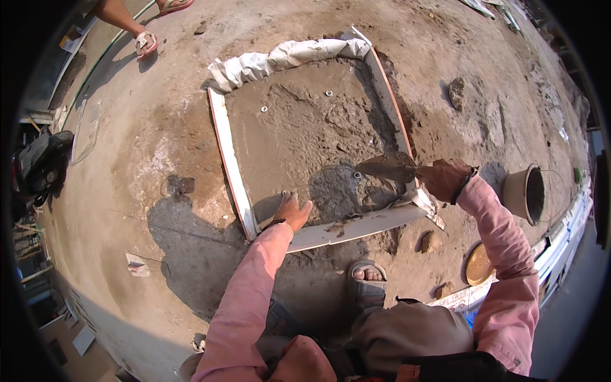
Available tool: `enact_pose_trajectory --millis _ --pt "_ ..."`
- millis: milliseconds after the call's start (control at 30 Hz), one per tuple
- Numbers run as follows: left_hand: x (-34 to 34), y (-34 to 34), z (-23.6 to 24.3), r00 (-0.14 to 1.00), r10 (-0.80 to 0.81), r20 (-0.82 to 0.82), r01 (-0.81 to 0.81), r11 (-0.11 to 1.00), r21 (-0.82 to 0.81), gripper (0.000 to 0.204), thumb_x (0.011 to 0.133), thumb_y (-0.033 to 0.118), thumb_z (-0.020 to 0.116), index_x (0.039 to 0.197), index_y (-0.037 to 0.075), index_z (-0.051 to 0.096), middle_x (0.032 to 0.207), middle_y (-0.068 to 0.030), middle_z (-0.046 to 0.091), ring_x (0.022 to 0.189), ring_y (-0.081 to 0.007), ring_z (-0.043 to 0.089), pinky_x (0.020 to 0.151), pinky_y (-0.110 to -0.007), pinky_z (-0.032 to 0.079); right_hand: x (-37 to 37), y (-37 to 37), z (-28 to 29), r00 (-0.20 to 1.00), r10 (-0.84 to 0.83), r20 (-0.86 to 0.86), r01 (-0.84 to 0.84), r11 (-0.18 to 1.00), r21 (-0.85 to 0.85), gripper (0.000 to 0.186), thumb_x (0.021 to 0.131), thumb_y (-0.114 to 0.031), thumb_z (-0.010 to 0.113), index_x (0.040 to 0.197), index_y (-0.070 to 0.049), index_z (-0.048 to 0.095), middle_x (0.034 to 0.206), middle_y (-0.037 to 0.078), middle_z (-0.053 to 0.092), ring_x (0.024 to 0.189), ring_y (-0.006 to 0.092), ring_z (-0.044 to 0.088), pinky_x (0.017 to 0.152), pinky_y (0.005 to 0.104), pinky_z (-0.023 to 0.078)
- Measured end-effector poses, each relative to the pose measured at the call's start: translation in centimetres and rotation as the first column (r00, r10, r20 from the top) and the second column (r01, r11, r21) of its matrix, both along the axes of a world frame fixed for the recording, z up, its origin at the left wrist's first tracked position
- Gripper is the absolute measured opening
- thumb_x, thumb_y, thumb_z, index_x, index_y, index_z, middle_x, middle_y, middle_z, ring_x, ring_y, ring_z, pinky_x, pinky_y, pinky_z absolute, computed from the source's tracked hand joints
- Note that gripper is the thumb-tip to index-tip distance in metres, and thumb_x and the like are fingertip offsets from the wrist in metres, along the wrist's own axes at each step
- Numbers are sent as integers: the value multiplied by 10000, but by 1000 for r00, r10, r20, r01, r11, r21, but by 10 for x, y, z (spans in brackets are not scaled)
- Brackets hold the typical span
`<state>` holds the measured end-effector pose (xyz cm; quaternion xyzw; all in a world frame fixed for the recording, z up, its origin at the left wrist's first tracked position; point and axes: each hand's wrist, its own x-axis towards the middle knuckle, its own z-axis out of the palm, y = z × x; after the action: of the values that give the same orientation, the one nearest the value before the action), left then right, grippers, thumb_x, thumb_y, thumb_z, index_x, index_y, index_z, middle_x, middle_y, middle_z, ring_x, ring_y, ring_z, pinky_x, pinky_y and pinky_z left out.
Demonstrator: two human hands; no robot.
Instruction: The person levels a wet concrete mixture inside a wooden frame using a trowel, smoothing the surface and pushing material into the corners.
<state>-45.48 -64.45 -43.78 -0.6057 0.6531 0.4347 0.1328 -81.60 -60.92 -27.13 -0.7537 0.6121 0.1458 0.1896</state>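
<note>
A square form with white sides [226, 159] is filled with grey wet cement [299, 127], smoother on the left and rough on the right, with small white pipe rings [264, 109] set in it. My left hand [291, 213] rests at the near-left part of the cement, thumb apart, fingertips touching or beside one ring. My right hand [445, 178] grips a trowel, whose blade [385, 167] lies at the right part of the cement, beside another ring. Crumpled white sheeting [286, 54] lines the far side.
A bucket [519, 197] stands at right, above a round yellowish pan [477, 264]. A rock [456, 92] lies beyond the form. Another person's legs and sandalled feet [145, 44] are at top left. A dark vehicle [35, 159] is at the left edge, and a small flat tool [137, 266] lies at lower left.
</note>
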Motion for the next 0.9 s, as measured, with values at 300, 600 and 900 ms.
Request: enact_pose_trajectory --millis 300,600,900 --pt "-4 0 -1 999 -6 -46 5 1000 -15 762 868 450 478 1396 -61 276 1476 -263 211 1387 -342 203 1133 -382 203 11 0 -20 997 59 -43 -58 998 27 193 752 -122 516 875 -103 663 685 166 640 662 359 651 619 467 514" --pt "-8 -3 -4 996 -93 -20 92 995 -24 770 854 452 492 1398 -50 279 1481 -257 203 1389 -340 199 1130 -397 215 9 11 -18 997 74 -4 -74 992 -100 156 754 -115 516 845 -103 642 698 147 639 642 341 643 602 469 505" --pt "-9 -2 1 996 -88 -2 88 996 -13 764 878 449 466 1423 -36 238 1500 -228 178 1405 -298 177 1136 -362 193 -5 -13 -32 973 -52 224 91 982 -166 201 817 -190 492 933 -105 633 718 170 641 680 364 642 627 466 509"
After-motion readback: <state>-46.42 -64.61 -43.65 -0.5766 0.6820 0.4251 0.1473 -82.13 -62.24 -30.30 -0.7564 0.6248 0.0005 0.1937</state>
